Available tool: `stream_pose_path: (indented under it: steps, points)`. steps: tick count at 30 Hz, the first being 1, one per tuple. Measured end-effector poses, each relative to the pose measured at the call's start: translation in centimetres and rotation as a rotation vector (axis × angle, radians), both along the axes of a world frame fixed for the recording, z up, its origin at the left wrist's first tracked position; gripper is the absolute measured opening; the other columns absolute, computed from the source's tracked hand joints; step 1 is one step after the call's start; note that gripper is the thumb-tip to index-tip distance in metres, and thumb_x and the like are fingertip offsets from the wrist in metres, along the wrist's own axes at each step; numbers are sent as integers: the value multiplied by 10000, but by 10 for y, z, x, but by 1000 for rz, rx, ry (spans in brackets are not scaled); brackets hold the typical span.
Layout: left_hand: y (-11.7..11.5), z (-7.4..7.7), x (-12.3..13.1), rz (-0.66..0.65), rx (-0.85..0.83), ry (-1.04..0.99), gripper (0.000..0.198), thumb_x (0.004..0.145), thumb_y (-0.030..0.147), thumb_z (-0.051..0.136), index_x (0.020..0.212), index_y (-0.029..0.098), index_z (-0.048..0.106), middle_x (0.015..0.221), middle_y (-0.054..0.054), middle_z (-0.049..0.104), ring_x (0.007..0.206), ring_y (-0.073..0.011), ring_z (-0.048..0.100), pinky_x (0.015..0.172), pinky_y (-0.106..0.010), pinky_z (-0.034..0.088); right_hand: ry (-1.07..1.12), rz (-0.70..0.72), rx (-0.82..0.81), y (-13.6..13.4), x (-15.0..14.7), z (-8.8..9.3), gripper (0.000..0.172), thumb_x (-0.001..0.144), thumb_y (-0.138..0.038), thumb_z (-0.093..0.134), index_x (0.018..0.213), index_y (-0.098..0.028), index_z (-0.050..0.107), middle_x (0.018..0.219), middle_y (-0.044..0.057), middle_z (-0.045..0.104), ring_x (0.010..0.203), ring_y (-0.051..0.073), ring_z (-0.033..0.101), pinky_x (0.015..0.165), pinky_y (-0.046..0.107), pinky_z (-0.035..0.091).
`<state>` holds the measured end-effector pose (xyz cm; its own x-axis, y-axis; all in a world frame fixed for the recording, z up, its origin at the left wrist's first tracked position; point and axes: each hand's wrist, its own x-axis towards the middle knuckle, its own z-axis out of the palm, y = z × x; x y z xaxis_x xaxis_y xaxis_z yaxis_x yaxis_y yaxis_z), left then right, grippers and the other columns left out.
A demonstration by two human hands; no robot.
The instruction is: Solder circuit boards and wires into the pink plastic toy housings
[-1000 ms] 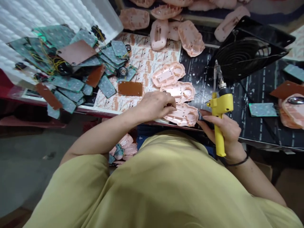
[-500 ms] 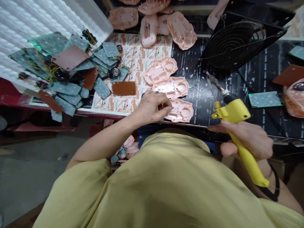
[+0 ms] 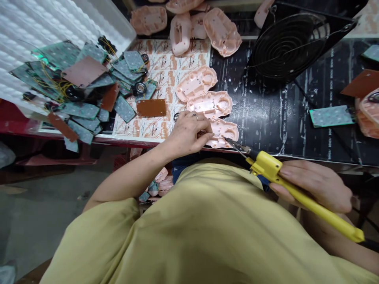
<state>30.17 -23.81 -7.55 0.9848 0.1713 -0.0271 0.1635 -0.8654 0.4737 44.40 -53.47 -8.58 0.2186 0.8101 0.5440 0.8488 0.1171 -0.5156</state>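
Observation:
My right hand [image 3: 316, 183] is wrapped round a yellow soldering gun [image 3: 268, 165]. Its metal tip reaches down to the nearest pink plastic shell [image 3: 223, 130], by the round grille. Over the left end of that shell, my left hand [image 3: 189, 134] has thumb and forefinger pinched together; whatever is between them is too small to make out. Just behind lies a second open pink shell [image 3: 209, 104], with a third shell [image 3: 197, 83] beyond it. A small dark round part [image 3: 176, 116] peeks out beside my left knuckles.
Green circuit boards [image 3: 84, 110] with yellow wires are heaped at the left by a white foam tray [image 3: 89, 23]. A brown board [image 3: 151, 107] lies nearer. More pink shells [image 3: 222, 31] sit at the back, with a black fan [image 3: 290, 47] to their right. Another circuit board [image 3: 331, 116] lies right.
My right hand has tilted the soldering gun and brought its tip left and down onto the nearest shell. My left hand keeps its pinch there. The whole view has shifted slightly.

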Motion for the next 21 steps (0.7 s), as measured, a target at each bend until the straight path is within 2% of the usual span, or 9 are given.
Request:
stream_pose_path:
  steps: [5, 8, 11, 17, 21]
  points:
    - [-2, 0, 0, 10, 15, -9, 199, 883, 313, 533, 821, 189, 676, 940, -47, 728, 985, -245, 623, 946, -436, 361, -71, 54, 16, 5, 1, -9, 370, 745, -103, 822, 1055, -207, 647, 860, 12, 756, 808, 170, 735, 695, 267, 633]
    - [-3, 0, 0, 8, 32, -13, 206, 885, 315, 534, 814, 183, 676, 936, -49, 726, 972, -244, 622, 933, -433, 361, -96, 60, 21, 10, 2, -12, 333, 762, -129, 817, 1034, -215, 644, 867, 4, 758, 801, 167, 738, 728, 277, 641]
    - [-3, -2, 0, 7, 41, -28, 203, 879, 320, 544, 801, 183, 673, 922, -46, 725, 962, -246, 623, 925, -435, 359, -134, 89, 43, 12, 4, -10, 374, 716, -118, 851, 1025, -186, 652, 894, 17, 760, 802, 164, 738, 760, 266, 641]
    - [-1, -4, 0, 4, 35, -35, 200, 872, 329, 557, 788, 185, 668, 915, -44, 724, 964, -250, 625, 927, -438, 355, -81, 80, -20, 8, 6, -2, 345, 727, -86, 831, 1015, -162, 657, 893, 50, 751, 843, 181, 729, 768, 296, 638]
    - [-1, -4, 1, 4, 27, -27, 196, 870, 329, 559, 784, 188, 664, 917, -43, 726, 959, -248, 626, 931, -440, 356, -89, 101, 2, 10, 5, -3, 417, 685, -78, 861, 1039, -167, 660, 894, 38, 749, 836, 172, 724, 759, 289, 638]
